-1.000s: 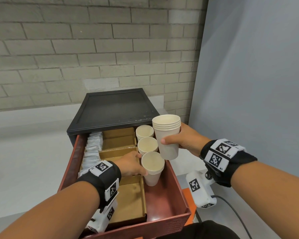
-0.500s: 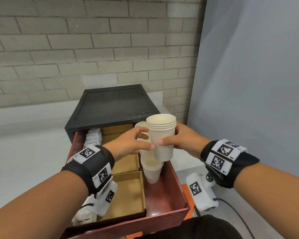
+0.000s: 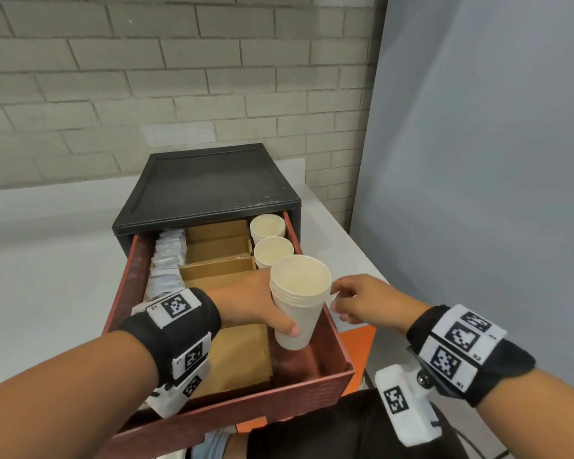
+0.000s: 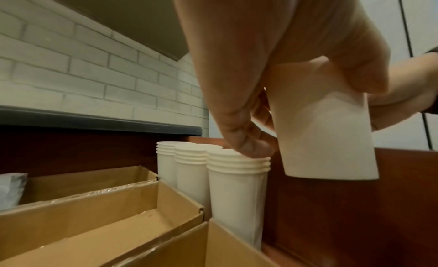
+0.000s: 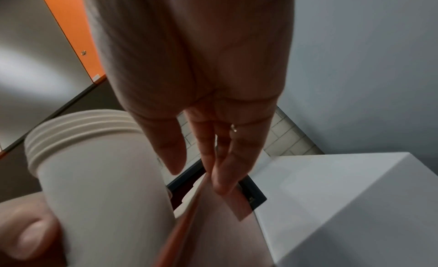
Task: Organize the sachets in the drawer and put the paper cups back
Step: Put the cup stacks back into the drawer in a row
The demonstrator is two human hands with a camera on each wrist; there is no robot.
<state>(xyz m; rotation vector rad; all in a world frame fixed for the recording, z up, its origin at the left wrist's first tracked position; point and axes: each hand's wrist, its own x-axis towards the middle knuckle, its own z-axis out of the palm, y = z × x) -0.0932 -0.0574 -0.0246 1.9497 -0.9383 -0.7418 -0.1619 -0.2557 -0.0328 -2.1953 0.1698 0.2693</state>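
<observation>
Your left hand [image 3: 259, 313] grips a nested stack of paper cups [image 3: 299, 299] round its wall, thumb in front, fingers curled behind, the stack held upright above the right-hand lane of the open red drawer [image 3: 312, 384]; your right hand [image 3: 362, 301] hovers just beside the stack's rim, fingers loosely bent and holding nothing. To land this well, keep the stack upright, lower it straight into the free floor at the near end of the lane, just in front of the standing stacks, and mind the cardboard divider [image 3: 236, 356] on its left; let go only once the base sits flat. The count: three stacks of cups [image 4: 238, 179] stand in a row in the drawer by the left wrist view, a fourth in your hand; one row of white sachets [image 3: 166, 263] stands along the drawer's left wall, too many to number; three cardboard compartments show in the middle.
</observation>
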